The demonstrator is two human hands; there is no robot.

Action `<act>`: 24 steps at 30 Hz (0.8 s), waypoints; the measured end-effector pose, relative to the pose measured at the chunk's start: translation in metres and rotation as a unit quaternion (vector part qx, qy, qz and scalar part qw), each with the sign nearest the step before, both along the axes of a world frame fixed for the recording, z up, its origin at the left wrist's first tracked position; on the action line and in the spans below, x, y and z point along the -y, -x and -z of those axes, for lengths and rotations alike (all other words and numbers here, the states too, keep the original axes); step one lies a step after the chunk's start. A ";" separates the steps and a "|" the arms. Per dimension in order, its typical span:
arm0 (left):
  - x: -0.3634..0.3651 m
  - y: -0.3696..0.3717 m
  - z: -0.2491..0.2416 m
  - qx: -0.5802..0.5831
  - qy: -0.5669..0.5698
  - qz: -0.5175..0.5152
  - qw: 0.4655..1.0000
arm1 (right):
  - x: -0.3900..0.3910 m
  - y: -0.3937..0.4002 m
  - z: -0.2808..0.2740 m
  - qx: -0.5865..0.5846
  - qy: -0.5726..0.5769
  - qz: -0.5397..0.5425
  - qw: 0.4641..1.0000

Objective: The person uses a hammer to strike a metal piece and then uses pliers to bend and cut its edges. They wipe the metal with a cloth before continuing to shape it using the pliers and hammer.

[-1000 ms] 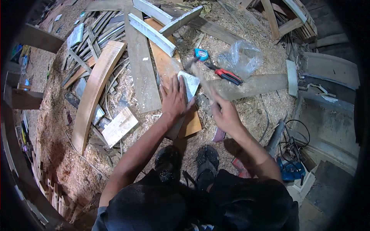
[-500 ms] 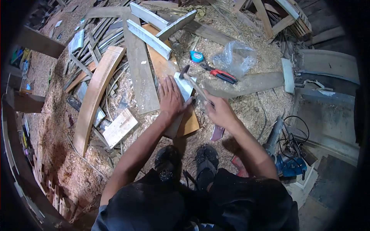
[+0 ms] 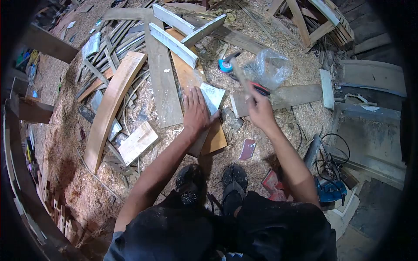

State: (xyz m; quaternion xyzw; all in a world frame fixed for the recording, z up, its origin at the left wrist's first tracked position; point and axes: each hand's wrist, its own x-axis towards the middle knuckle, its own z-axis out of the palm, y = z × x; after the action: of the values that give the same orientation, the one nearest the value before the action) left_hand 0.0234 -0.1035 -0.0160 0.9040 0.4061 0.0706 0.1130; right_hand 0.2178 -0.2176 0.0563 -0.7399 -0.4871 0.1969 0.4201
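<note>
My left hand [image 3: 196, 111] lies flat, fingers stretched, against a white-painted wood piece [image 3: 212, 96], holding it down on an orange-brown board [image 3: 214, 138]. In my right hand [image 3: 261, 112] is a hammer [image 3: 240, 76], gripped by its wooden handle. The hammer is raised to the right of the white piece, its dark head smeared by motion in front of a blue tape measure [image 3: 225, 66]. Behind the hammer handle lie red-and-black pliers [image 3: 261, 89], partly hidden. A grey stone-like block [image 3: 233, 120] rests on the shavings between my hands.
A clear plastic bag [image 3: 273, 68] lies beyond the pliers. White-painted joined slats [image 3: 174, 45] stand on the far boards. A curved plank [image 3: 114, 111] and a short wood block [image 3: 138, 144] lie left. A blue power tool [image 3: 331, 190] with a cord sits right; sawdust covers the floor.
My right hand has swung the hammer up and to the right, away from the white piece. The left hand stays on that piece. The view has shifted slightly.
</note>
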 end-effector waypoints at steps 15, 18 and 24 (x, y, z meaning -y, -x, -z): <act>-0.003 0.002 -0.022 -0.019 0.060 0.032 0.998 | -0.005 0.001 -0.010 0.092 -0.003 -0.058 0.994; -0.016 0.015 -0.029 0.125 0.132 0.048 0.982 | -0.009 0.012 -0.022 0.047 0.180 -0.034 0.982; -0.040 0.057 -0.040 0.374 0.607 -0.067 0.698 | 0.001 0.020 0.022 0.089 0.175 -0.035 0.980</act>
State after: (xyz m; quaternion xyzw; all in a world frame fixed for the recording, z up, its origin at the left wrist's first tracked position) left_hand -0.0335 -0.0636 0.0239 0.5083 0.3447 0.1484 0.7751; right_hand 0.1980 -0.2184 0.0341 -0.7987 -0.5065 0.2272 0.2321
